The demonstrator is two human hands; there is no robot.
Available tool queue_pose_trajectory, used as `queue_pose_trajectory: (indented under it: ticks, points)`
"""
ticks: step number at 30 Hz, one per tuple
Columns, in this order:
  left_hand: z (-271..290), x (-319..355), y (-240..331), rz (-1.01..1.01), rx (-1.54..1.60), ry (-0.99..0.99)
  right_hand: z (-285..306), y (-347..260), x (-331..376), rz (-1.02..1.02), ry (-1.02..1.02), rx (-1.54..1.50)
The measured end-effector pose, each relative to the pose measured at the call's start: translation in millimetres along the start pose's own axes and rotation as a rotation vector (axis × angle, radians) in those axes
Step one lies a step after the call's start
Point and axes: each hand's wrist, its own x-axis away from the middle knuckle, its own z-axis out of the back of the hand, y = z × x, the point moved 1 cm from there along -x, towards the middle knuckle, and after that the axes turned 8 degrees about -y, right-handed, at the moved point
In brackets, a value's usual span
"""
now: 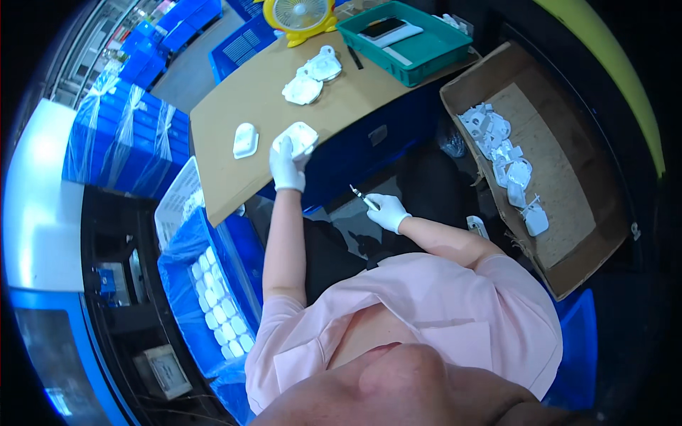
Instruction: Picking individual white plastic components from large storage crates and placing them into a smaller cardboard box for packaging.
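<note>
My left hand point(285, 165), in a white glove, grips a white plastic moulded part point(300, 136) over the near edge of the cardboard work board point(227, 106). My right hand point(387, 211), also gloved, is held lower, over my lap, and holds a thin metal blade tool point(361, 196) that points up and left. Another white part point(245, 140) lies flat on the board just left of my left hand. Two more white parts point(312, 76) lie farther back on the board.
A cardboard box point(568, 234) at the right holds several white parts. A green tray point(426, 50) and a yellow fan point(300, 18) stand at the back. A blue-lined bin point(185, 284) at my left holds stacked white parts. Blue crates are behind.
</note>
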Motion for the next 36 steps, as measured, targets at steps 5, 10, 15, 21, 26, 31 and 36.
queue_pose_trajectory:
  ticks: [5,10,15,21,26,31,36]
  points:
    - [41.7,-81.9,-22.8,-0.202,-0.831,0.350,-6.7,-4.6,-6.8,-0.002,-0.092,0.082]
    - [-7.6,-91.0,-28.6,-0.132,-1.439,0.511,1.4,-1.4,-1.9,-0.032,-0.075,0.032]
    - [-27.8,-106.1,-23.5,0.063,-1.592,0.456,0.5,-3.4,-1.3,0.091,-0.007,-0.001]
    - [-34.8,-117.8,-25.1,-0.003,-1.632,0.361,45.7,-29.0,23.2,0.400,0.366,-0.047]
    - [-33.7,-125.1,-19.5,-0.028,-1.658,0.293,149.2,-15.5,38.0,0.384,0.811,0.264]
    - [-31.6,-125.0,-17.5,-0.033,-1.654,0.307,235.0,53.5,7.9,-0.194,0.979,0.244]
    - [-42.4,-131.3,-32.4,-0.117,-1.623,0.268,279.8,171.8,-21.5,-0.455,0.675,0.274]
